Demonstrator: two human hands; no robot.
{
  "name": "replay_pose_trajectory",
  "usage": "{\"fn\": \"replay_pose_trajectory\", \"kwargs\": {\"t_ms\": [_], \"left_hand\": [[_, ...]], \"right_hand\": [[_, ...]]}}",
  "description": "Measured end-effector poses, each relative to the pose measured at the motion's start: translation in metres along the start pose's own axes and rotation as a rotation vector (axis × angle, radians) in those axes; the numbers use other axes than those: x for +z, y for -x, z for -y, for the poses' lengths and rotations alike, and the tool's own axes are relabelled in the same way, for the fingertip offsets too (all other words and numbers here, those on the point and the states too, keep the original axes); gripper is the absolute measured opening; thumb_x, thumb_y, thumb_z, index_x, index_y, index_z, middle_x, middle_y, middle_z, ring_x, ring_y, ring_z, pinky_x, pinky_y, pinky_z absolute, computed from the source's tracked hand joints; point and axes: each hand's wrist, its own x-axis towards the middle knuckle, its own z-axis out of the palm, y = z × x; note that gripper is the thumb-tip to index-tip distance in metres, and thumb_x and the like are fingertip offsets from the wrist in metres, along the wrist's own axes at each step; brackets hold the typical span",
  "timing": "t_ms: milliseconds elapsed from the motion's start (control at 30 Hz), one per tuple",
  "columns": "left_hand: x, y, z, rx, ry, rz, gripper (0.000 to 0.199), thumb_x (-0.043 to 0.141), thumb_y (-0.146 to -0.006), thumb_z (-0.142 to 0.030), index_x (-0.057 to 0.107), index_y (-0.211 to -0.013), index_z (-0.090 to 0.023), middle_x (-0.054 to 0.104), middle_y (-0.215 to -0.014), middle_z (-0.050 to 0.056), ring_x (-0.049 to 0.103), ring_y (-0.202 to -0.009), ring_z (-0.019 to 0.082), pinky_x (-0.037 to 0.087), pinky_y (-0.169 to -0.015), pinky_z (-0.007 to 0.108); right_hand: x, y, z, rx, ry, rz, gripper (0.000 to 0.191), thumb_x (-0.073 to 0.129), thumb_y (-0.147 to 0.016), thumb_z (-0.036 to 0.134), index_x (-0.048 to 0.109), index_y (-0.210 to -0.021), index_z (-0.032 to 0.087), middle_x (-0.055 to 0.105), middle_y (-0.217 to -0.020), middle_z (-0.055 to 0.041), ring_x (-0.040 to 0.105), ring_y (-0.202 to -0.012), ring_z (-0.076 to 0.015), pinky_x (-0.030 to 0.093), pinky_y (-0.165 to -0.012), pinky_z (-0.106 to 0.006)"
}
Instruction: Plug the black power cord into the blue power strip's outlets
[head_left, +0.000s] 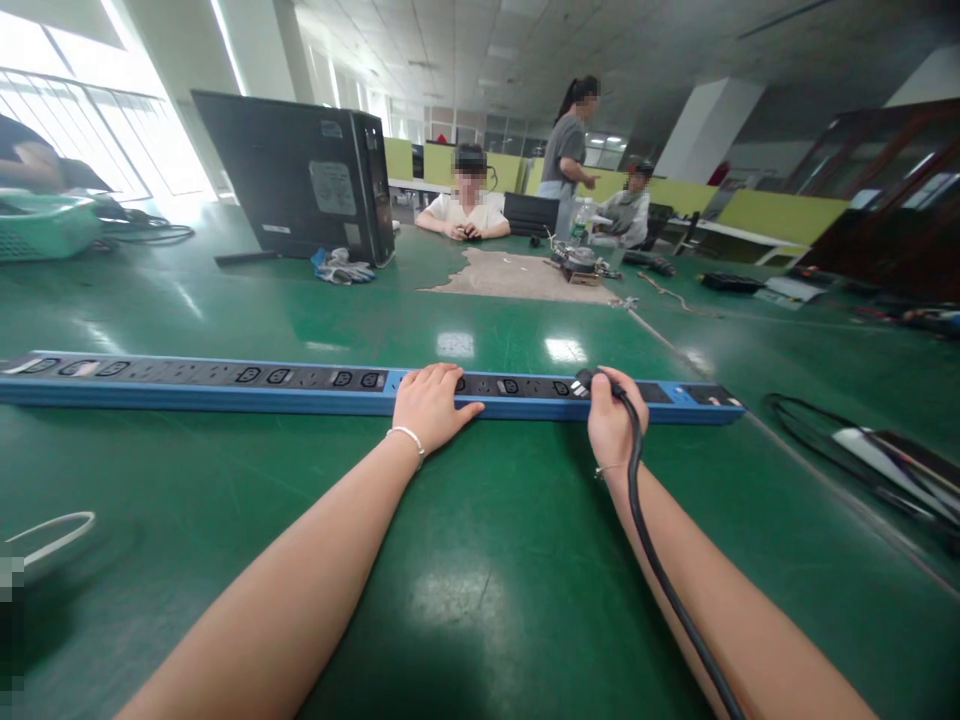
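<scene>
A long blue power strip point(330, 400) with a row of black sockets lies across the green table. My left hand point(431, 405) rests on its middle, fingers over the top and thumb apart along the front side. Pinched in my right hand point(616, 415) is a black plug point(583, 383) with metal prongs pointing left, held over the right part of the strip. Its black cable point(651, 560) runs down along my right forearm. Whether the prongs touch the strip cannot be made out.
The green table point(480, 520) holds a black computer case point(292, 175), gloves point(343, 266), a green basket point(45, 225), a metal device point(577, 262) and, at right, black cables point(806, 430). Several people are beyond or beside the table.
</scene>
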Motion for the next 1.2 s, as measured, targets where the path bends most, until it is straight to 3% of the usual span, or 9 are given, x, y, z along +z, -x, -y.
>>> {"fn": "replay_pose_trajectory", "kwargs": {"t_ms": [100, 200, 500, 1200], "left_hand": [[0.000, 0.000, 0.000, 0.000, 0.007, -0.007, 0.053, 0.052, -0.079, -0.055, 0.054, -0.120, -0.022, 0.056, -0.128, 0.008, 0.046, -0.121, 0.025, 0.032, -0.102, 0.040], [0.001, 0.001, 0.000, 0.006, 0.021, -0.021, 0.054, 0.054, -0.078, -0.055, 0.054, -0.120, -0.021, 0.056, -0.127, 0.008, 0.046, -0.120, 0.025, 0.032, -0.101, 0.040], [0.003, 0.000, 0.001, 0.019, 0.040, -0.053, 0.052, 0.058, -0.077, -0.053, 0.055, -0.116, -0.020, 0.058, -0.124, 0.007, 0.048, -0.118, 0.024, 0.033, -0.100, 0.039], [0.006, 0.000, 0.002, 0.031, 0.039, -0.091, 0.051, 0.059, -0.076, -0.053, 0.057, -0.114, -0.019, 0.060, -0.122, 0.007, 0.050, -0.115, 0.024, 0.033, -0.098, 0.038]], "right_hand": [[0.016, 0.015, 0.020, -0.080, -0.104, 0.264, 0.045, 0.049, -0.082, 0.047, 0.060, -0.114, 0.018, 0.069, -0.098, -0.0073, 0.063, -0.086, -0.0193, 0.049, -0.082, -0.034], [0.034, 0.027, 0.040, -0.151, -0.184, 0.384, 0.038, 0.047, -0.083, 0.045, 0.063, -0.108, 0.021, 0.068, -0.106, -0.0061, 0.062, -0.095, -0.0200, 0.046, -0.089, -0.035], [0.071, 0.027, 0.068, -0.144, -0.057, 0.390, 0.033, 0.044, -0.084, 0.040, 0.067, -0.099, 0.021, 0.069, -0.103, -0.0057, 0.062, -0.097, -0.0214, 0.045, -0.091, -0.036], [0.069, 0.022, 0.067, -0.191, -0.006, 0.425, 0.033, 0.044, -0.085, 0.037, 0.067, -0.100, 0.019, 0.069, -0.101, -0.0070, 0.062, -0.096, -0.0214, 0.046, -0.089, -0.035]]}}
